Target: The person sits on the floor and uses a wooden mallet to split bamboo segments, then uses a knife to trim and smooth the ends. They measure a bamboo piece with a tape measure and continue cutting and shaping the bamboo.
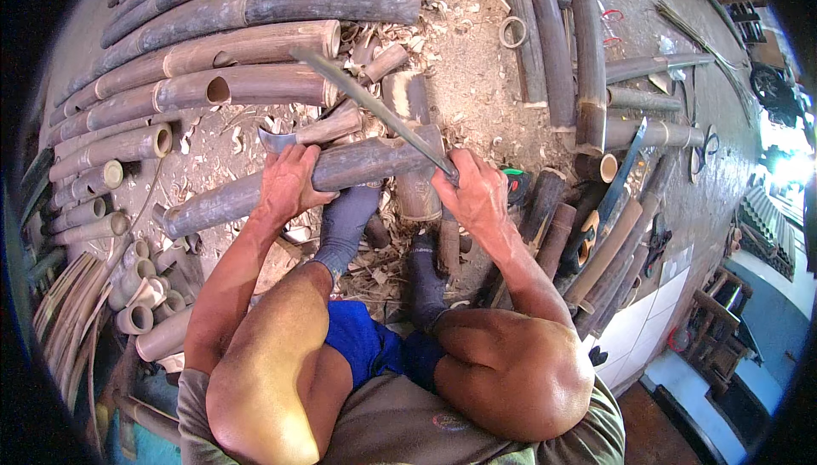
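Observation:
My left hand [288, 182] grips a dark bamboo pole [213, 203] that lies crosswise in front of my socked feet. My right hand [471, 191] holds the handle of a long machete [366, 99]. Its blade slants up and to the left, above the pole's right end [400, 152]. The handle itself is hidden in my fist. I squat with both knees in view, feet in dark socks [345, 227] among wood chips.
Long bamboo poles [221, 48] lie stacked at the upper left, short cut sections [136, 286] at the left. More poles [557, 48] and a saw [614, 188] lie to the right. A bamboo ring [513, 32] sits on the chip-strewn ground. White floor tiles [638, 320] show at lower right.

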Available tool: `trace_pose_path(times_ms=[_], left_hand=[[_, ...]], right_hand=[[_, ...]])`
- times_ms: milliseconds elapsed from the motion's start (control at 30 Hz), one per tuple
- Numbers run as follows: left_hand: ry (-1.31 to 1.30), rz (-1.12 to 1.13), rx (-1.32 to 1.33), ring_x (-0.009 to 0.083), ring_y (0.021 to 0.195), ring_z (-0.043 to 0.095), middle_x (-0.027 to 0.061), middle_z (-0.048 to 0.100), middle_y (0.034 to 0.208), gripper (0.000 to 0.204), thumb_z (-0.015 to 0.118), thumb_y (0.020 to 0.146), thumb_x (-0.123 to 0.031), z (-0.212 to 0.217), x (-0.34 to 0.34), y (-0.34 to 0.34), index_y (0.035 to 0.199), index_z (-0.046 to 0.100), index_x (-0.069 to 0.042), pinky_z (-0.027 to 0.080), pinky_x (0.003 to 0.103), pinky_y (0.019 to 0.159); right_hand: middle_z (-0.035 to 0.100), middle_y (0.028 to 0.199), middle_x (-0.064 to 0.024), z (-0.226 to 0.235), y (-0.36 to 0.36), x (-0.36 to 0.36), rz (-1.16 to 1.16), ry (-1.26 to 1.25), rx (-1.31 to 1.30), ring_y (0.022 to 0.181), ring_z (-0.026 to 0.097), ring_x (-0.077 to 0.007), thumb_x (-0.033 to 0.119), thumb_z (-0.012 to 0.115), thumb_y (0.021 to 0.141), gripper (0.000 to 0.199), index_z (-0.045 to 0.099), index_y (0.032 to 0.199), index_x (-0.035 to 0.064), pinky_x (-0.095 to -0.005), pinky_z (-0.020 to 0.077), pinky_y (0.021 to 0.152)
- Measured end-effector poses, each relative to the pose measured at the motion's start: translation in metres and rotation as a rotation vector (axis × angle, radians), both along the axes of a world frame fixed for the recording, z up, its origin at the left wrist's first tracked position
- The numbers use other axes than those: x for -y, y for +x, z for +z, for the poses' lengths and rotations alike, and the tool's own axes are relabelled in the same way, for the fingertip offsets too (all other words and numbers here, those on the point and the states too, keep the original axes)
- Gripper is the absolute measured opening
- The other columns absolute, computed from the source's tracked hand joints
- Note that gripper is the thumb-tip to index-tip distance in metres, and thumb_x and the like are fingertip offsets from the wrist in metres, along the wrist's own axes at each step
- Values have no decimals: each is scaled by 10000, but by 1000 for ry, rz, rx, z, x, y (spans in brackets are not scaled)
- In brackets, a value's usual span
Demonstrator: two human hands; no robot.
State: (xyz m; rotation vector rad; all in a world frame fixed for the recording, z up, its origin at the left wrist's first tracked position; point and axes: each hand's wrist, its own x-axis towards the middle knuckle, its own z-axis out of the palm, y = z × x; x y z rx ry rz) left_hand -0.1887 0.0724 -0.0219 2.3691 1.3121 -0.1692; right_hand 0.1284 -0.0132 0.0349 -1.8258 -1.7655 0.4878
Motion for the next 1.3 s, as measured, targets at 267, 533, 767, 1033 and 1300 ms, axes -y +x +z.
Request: trace_pose_path(times_ms=[267,533,767,1033,1300], left_hand=[[-4,18,-21,330,1217,592,127,643,1210,867,956,592,-432,-3,-2,1,1302,596,-89,438,549,1025],[37,26,-32,323,1193,589,116,642,1195,867,959,588,-425,1,-3,7,1303,593,-97,427,544,1019],[81,13,-36,315,1185,588,107,644,1208,893,960,586,-433,6,5,8,1324,590,-91,433,531,990],[92,76,-82,338,1268,538,117,563,1316,979,964,598,-431,11,14,-4,1441,543,-163,425,525,1081],[108,87,107,363,1217,583,134,592,1308,922,921,652,-516,2,1,-45,1397,564,-108,444,505,1058]], right_hand=[[708,852,-256,-19,9,3,-51,-164,79,743,694,-462,226,745,881,253,658,944,-3,-543,548,662],[695,808,-235,-64,46,9,-140,-381,211,730,693,-452,224,756,874,245,637,903,12,-529,545,645],[699,823,-269,-68,29,14,-128,-364,265,760,708,-452,227,738,863,246,642,916,7,-522,547,669],[679,786,-279,-81,57,53,-422,-406,-65,737,684,-457,283,637,908,355,670,978,-63,-497,529,702],[719,926,-274,-91,73,81,-523,-515,85,891,702,-490,331,680,906,374,693,1052,-13,-553,540,797]])
